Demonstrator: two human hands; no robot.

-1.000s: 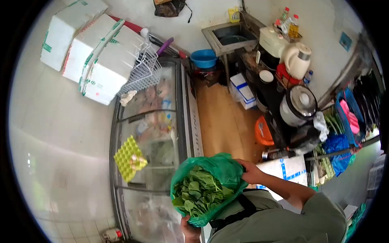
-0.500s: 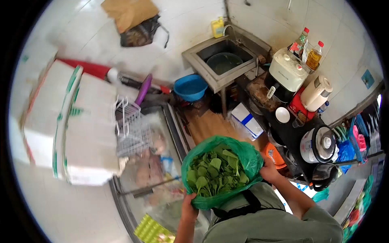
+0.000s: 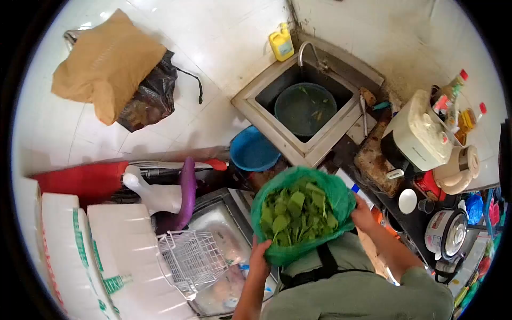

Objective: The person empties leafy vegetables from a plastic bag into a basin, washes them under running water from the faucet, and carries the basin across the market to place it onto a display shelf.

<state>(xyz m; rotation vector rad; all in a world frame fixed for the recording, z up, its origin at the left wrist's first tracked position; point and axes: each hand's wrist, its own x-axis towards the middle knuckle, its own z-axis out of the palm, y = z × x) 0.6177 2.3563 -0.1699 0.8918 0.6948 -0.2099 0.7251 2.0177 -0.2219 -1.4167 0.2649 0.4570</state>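
Observation:
Between my two hands hangs a green plastic bag (image 3: 341,198), its mouth spread wide. Leafy greens (image 3: 296,213) fill it, with round dark leaves and thin stems. My left hand (image 3: 260,257) is closed on the bag's near-left rim. On the right side, my right hand (image 3: 364,214) grips the opposite rim. The bag is held in front of my body, short of the sink (image 3: 298,152). In the sink a round basin (image 3: 306,109) holds water with a few leaf bits, under a curved faucet (image 3: 309,48).
A blue basin (image 3: 253,149) stands left of the sink. A glass-topped freezer with a white wire basket (image 3: 194,261) and white foam boxes (image 3: 133,256) lie to the left. Along the right counter are an air fryer (image 3: 418,136), a white bowl (image 3: 407,201) and a rice cooker (image 3: 447,234).
My view has moved forward, so the sink and its basin appear nearer and larger. Both hands still hold the bag of greens, carried along with me.

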